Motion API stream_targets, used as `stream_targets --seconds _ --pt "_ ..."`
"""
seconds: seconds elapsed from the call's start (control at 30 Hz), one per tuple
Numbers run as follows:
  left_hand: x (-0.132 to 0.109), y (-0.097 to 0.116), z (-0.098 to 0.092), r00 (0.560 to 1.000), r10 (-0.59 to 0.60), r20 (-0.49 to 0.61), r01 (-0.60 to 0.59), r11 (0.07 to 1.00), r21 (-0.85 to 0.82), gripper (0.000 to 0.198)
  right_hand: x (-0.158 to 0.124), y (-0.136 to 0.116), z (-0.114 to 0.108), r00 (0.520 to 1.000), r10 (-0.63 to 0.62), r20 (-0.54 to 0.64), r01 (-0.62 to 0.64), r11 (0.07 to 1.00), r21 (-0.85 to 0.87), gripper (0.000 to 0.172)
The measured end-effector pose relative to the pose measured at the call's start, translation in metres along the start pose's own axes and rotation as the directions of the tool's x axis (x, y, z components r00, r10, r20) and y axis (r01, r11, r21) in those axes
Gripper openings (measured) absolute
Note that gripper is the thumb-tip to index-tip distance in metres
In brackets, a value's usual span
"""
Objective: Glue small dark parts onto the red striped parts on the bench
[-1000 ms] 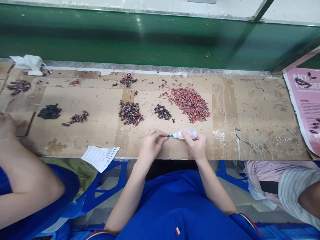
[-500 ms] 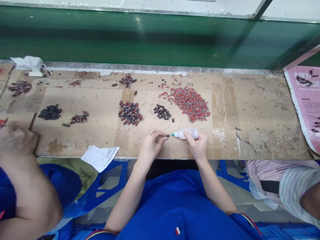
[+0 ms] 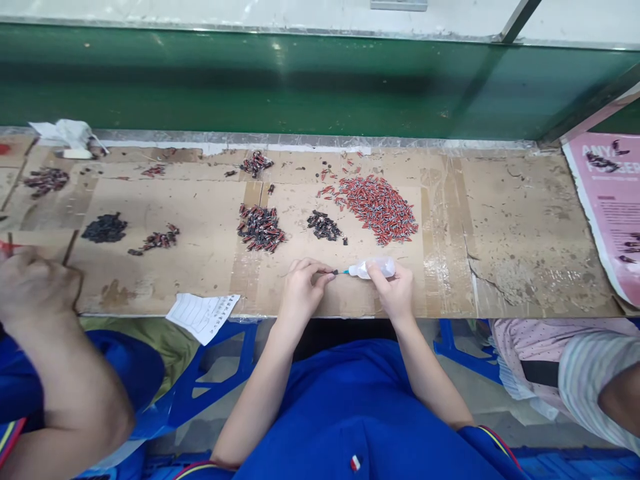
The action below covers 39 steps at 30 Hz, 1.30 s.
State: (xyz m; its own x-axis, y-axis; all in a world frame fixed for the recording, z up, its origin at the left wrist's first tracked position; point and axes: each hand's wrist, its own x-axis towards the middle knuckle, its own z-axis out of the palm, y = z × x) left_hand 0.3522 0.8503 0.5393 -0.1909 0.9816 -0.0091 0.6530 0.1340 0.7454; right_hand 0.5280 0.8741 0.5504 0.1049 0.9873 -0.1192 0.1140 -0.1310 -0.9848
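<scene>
A small black part is pinched between the thumb and fingers of my left hand. My right hand is wrapped round a clear squeeze bottle, which lies sideways with its thin blue-green tip pointing left, close beside the black part. Whether tip and part touch is too small to tell. Beyond my hands is a pile of black parts. A large heap of red pieces spreads to the right of it, and a pile of red-and-black pieces sits to the left.
The cardboard-covered bench has a green panel behind it. Farther left are another black pile and smaller clusters. A paper slip overhangs the front edge. A person's hand is at the left; a striped sleeve shows at right.
The view has shifted slightly. The person's arm at the left has moved a little to the right. My hands keep nearly the same pose, with the bottle tip still beside the black part.
</scene>
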Motion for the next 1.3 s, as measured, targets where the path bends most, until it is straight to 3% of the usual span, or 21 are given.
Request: stream_targets --seconds 0.1,0.17,0.23,0.3,0.37,0.43,0.63,0.8,0.97,1.23,1.3 --pt "0.0 -0.001 -0.002 1.0 0.013 0.01 -0.013 0.999 -0.033 0.009 0.001 0.0 -0.016 0.999 0.008 -0.032 -0.009 0.998 -0.059 0.031" --pt "0.0 0.0 -0.005 0.999 0.032 0.037 -0.029 0.998 -0.058 0.007 0.001 -0.003 -0.029 0.997 0.003 -0.083 -0.02 0.978 -0.208 0.043" --pt "-0.001 0.001 -0.008 0.997 0.044 0.062 -0.039 0.996 -0.084 0.005 0.001 -0.008 -0.04 0.988 -0.053 -0.142 -0.014 0.9 -0.436 0.055" --pt "-0.002 0.001 -0.009 0.997 0.043 0.067 -0.035 0.993 -0.112 0.004 0.003 -0.014 -0.048 0.969 -0.181 -0.168 0.036 0.775 -0.631 0.05" --pt "-0.004 0.0 -0.009 0.998 0.02 0.055 -0.011 0.988 -0.157 0.003 0.009 -0.02 -0.049 0.943 -0.306 -0.13 0.125 0.689 -0.714 0.04" --pt "-0.006 -0.001 -0.007 0.999 -0.023 0.04 0.031 0.972 -0.235 0.008 0.022 -0.023 -0.045 0.932 -0.358 -0.055 0.212 0.661 -0.72 0.032" --pt "-0.011 0.002 -0.002 0.997 -0.078 -0.004 0.071 0.925 -0.372 0.015 0.071 -0.015 -0.02 0.936 -0.328 0.127 0.305 0.575 -0.759 0.021" --pt "-0.011 0.01 -0.004 0.998 -0.06 -0.026 0.046 0.929 -0.368 0.017 0.081 -0.012 -0.013 0.946 -0.261 0.193 0.303 0.496 -0.814 0.021" --pt "-0.01 0.014 -0.004 0.998 -0.028 -0.061 0.007 0.945 -0.328 0.016 0.072 -0.021 -0.019 0.95 -0.257 0.179 0.294 0.537 -0.791 0.017" --pt "-0.01 0.023 -0.001 0.996 -0.002 -0.087 -0.027 0.943 -0.331 0.015 0.06 -0.021 -0.015 0.956 -0.241 0.167 0.292 0.832 -0.472 0.011" --pt "-0.009 0.023 0.0 0.996 -0.004 -0.084 -0.024 0.944 -0.329 0.015 0.06 -0.018 -0.014 0.956 -0.242 0.163 0.289 0.86 -0.42 0.014"
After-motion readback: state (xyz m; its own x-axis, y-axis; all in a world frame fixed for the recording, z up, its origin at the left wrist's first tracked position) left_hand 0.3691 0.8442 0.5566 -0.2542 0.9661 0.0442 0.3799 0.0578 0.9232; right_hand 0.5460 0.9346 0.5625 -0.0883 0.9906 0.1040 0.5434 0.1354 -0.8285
